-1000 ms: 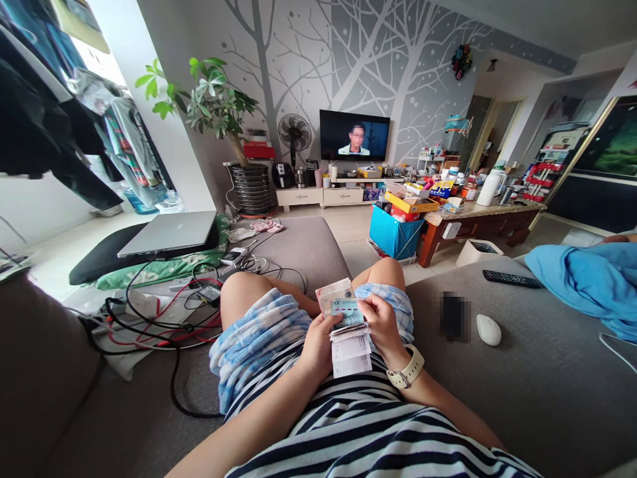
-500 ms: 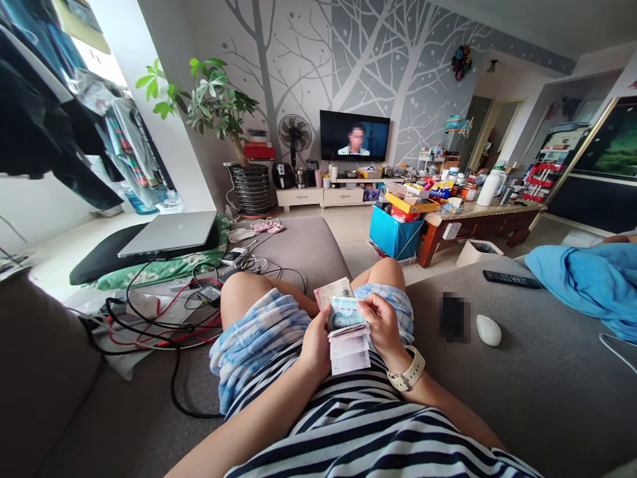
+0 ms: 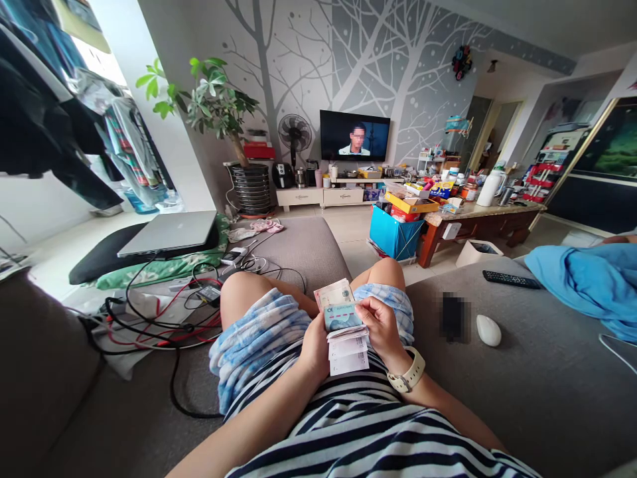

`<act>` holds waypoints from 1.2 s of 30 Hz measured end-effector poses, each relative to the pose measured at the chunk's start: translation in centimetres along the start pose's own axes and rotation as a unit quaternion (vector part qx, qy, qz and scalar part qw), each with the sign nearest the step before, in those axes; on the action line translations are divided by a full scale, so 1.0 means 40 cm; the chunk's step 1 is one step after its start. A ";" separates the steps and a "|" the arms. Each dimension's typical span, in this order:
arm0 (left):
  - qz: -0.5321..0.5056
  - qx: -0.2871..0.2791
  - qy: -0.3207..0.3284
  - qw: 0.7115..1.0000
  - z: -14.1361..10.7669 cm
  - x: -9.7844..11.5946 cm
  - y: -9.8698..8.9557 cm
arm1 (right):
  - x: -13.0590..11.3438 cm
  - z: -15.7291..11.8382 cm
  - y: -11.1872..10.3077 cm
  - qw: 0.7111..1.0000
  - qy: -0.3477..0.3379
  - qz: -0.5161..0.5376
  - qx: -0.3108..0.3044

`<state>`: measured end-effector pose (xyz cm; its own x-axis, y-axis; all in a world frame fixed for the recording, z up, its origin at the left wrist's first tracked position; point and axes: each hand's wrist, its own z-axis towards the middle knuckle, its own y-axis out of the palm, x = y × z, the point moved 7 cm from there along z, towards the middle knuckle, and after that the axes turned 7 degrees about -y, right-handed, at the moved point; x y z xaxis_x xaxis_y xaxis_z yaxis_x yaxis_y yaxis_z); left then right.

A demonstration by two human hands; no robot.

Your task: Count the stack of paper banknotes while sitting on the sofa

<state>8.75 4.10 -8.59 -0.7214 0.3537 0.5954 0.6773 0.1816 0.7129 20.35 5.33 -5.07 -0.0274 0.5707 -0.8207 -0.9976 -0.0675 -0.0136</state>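
Above my lap, my left hand (image 3: 315,342) is closed on the left edge of a fanned bundle of banknotes (image 3: 348,346). The front notes hang down, pale with faint print. A blue-green banknote (image 3: 342,317) lies across the upper part of the bundle, and my right hand (image 3: 381,325) pinches its right side between thumb and fingers. Behind it, reddish and pale notes (image 3: 334,293) stick up toward my knees. Part of the bundle is hidden by my fingers.
Cables (image 3: 174,332) and a closed laptop (image 3: 169,234) lie at the left. On the sofa to the right are a white mouse (image 3: 488,330), a blurred dark object (image 3: 454,317), a remote (image 3: 511,279) and blue cloth (image 3: 587,282). Beyond stands a cluttered table (image 3: 468,214).
The blue-green note has shifted slightly down and left over the bundle. My right hand has moved a little left with it, and more of the reddish notes behind shows.
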 end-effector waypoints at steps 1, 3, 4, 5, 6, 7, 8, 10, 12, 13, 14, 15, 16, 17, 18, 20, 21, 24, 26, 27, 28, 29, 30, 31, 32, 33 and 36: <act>0.001 0.007 0.001 1.000 -0.004 0.002 0.001 | -0.001 -0.001 0.001 1.000 -0.001 0.000 -0.002; 0.003 0.020 0.003 1.000 -0.014 0.005 0.003 | -0.004 -0.002 0.001 1.000 -0.007 0.000 -0.005; 0.005 0.025 0.003 1.000 -0.018 0.007 0.004 | -0.006 -0.002 0.001 1.000 -0.011 -0.001 -0.006; 0.006 0.030 0.005 1.000 -0.021 0.008 0.004 | -0.007 -0.003 0.000 1.000 -0.015 -0.003 -0.007; 0.008 0.035 0.007 0.999 -0.023 0.009 0.004 | -0.009 -0.003 0.000 1.000 -0.019 -0.004 -0.007; 0.010 0.039 0.009 0.999 -0.024 0.010 0.003 | -0.010 -0.003 -0.001 1.000 -0.023 -0.006 -0.007; 0.011 0.041 0.012 0.999 -0.023 0.010 0.001 | -0.011 -0.003 -0.001 1.000 -0.027 -0.009 -0.007; 0.012 0.034 0.009 0.999 -0.020 0.008 0.000 | -0.016 -0.003 -0.003 0.999 -0.033 -0.014 -0.003; 0.009 0.011 -0.007 1.000 -0.015 0.001 0.003 | -0.022 -0.003 -0.003 0.999 -0.036 -0.014 0.002; 0.006 -0.002 -0.018 1.000 -0.013 -0.004 0.004 | -0.026 -0.003 -0.002 0.999 -0.035 -0.011 0.002; 0.004 -0.011 -0.028 1.000 -0.012 -0.007 0.006 | -0.028 -0.003 -0.001 0.999 -0.033 -0.005 0.002; 0.003 -0.014 -0.032 0.999 -0.011 -0.009 0.005 | -0.028 -0.003 0.001 1.000 -0.029 0.000 0.001; 0.003 -0.012 -0.030 0.999 -0.011 -0.008 0.004 | -0.026 -0.003 0.002 1.000 -0.024 0.005 0.001; 0.006 -0.006 -0.021 1.000 -0.012 -0.005 0.001 | -0.021 -0.002 0.001 1.000 -0.017 0.008 0.004; 0.009 0.001 -0.011 1.000 -0.012 -0.001 -0.002 | -0.013 -0.002 -0.001 1.000 -0.009 0.007 0.012; 0.014 0.008 0.007 1.000 -0.011 0.004 -0.007 | 0.009 0.001 -0.011 0.999 0.009 -0.004 0.038; 0.015 0.006 0.008 1.000 -0.010 0.004 -0.008 | 0.020 0.002 -0.018 0.998 0.017 -0.012 0.055; 0.022 -0.010 0.010 1.000 -0.007 0.002 -0.008 | 0.040 0.006 -0.032 0.995 0.030 -0.040 0.084; 0.030 -0.018 0.020 0.999 -0.007 0.005 -0.006 | 0.042 0.008 -0.030 0.995 0.037 -0.051 0.077; 0.033 -0.021 0.025 0.999 -0.008 0.007 -0.005 | 0.041 0.008 -0.028 0.995 0.042 -0.054 0.070; 0.035 -0.023 0.029 0.999 -0.008 0.008 -0.004 | 0.040 0.008 -0.025 0.995 0.047 -0.057 0.063; 0.035 -0.026 0.030 0.999 -0.008 0.009 -0.003 | 0.039 0.008 -0.023 0.995 0.053 -0.058 0.057; 0.035 -0.026 0.030 0.999 -0.008 0.010 -0.003 | 0.039 0.008 -0.022 0.995 0.057 -0.059 0.054; 0.035 -0.025 0.030 0.999 -0.008 0.010 -0.003 | 0.038 0.007 -0.021 0.995 0.060 -0.060 0.052; 0.033 -0.024 0.028 0.999 -0.007 0.010 -0.003 | 0.038 0.007 -0.021 0.995 0.061 -0.061 0.052; 0.031 -0.024 0.026 0.999 -0.006 0.009 -0.003 | 0.037 0.007 -0.021 0.995 0.061 -0.062 0.053; 0.018 -0.026 0.021 0.999 -0.005 0.006 -0.002 | 0.035 0.009 -0.021 0.995 0.055 -0.059 0.055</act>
<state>8.49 3.98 -8.44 -0.7030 0.3193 0.6355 0.6955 0.1218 0.7082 21.15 6.47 -5.99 0.0906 0.4757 -0.8750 -0.9946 0.0870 -0.0557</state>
